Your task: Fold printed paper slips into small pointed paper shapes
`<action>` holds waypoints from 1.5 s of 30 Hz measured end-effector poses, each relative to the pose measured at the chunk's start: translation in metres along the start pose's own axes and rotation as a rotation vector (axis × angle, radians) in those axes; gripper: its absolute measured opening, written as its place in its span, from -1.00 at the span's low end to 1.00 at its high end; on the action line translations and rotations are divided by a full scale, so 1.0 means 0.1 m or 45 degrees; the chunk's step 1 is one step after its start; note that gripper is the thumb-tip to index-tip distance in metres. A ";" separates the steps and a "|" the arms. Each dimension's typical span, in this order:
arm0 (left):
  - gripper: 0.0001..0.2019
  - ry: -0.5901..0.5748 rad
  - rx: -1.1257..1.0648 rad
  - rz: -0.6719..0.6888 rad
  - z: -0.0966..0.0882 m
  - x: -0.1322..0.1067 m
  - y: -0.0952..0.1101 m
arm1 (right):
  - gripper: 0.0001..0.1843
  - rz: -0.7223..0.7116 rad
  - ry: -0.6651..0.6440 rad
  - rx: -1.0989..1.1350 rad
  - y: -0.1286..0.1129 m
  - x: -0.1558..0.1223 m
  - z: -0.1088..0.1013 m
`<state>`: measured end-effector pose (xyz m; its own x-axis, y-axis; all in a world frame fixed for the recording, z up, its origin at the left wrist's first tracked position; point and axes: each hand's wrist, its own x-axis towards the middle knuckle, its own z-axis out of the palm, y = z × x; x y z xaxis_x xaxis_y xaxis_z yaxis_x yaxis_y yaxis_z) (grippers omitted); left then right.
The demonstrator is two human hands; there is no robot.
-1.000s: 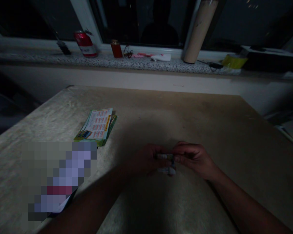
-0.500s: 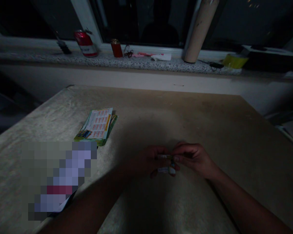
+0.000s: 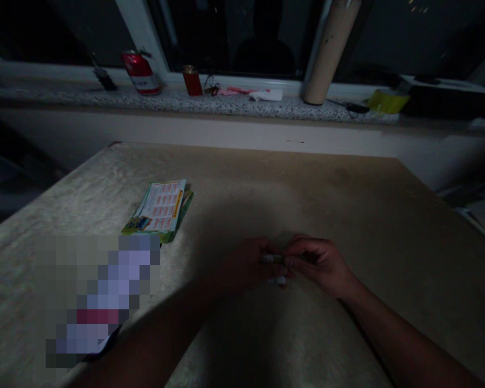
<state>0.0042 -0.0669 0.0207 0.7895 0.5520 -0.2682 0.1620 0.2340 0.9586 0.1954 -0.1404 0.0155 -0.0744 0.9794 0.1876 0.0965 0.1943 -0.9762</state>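
1. Dim light covers a pale tabletop [image 3: 347, 194] that runs up to a speckled windowsill [image 3: 226, 105] at the far side, with dark glass behind it.
2. Both hands meet low in the middle of the table. The left hand [image 3: 246, 265] and the right hand [image 3: 321, 261] have their fingertips pressed together on a small pale stick-like object [image 3: 271, 259], pinched between them just above the surface. A second small whitish piece [image 3: 277, 280] shows just under the left hand's fingers; whether it lies on the table or is held cannot be told in this gloom.
3. Against the picture a second earlier, less of the object shows: the fingers have closed in around it and the lower white piece is more hidden. The hands themselves have barely shifted place, so the work reads as fine fingertip handling on the spot.
4. Far left of the hands lies a green printed card stack [image 3: 159, 211], well apart from them.
5. On the sill stand a tilted red can [image 3: 140, 71], a small red container [image 3: 192, 81] and a tall cardboard tube [image 3: 327, 51].
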 end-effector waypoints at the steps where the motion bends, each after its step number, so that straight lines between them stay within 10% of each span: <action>1: -0.69 0.068 0.004 -0.008 0.00 0.01 0.01 | -0.93 -0.015 0.005 -0.014 0.00 0.00 0.00; 6: -0.67 0.261 0.034 -0.019 -0.03 0.04 0.04 | -0.95 -0.105 0.047 -0.101 -0.03 0.02 0.00; 45: -0.65 0.076 -0.185 0.300 0.05 -0.03 0.02 | -0.90 -0.349 0.183 -0.395 -0.11 -0.01 0.06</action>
<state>0.0048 -0.0722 0.0236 0.7583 0.6501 -0.0485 -0.1119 0.2031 0.9727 0.1885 -0.1440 0.0252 -0.0018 0.8827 0.4699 0.3875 0.4338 -0.8134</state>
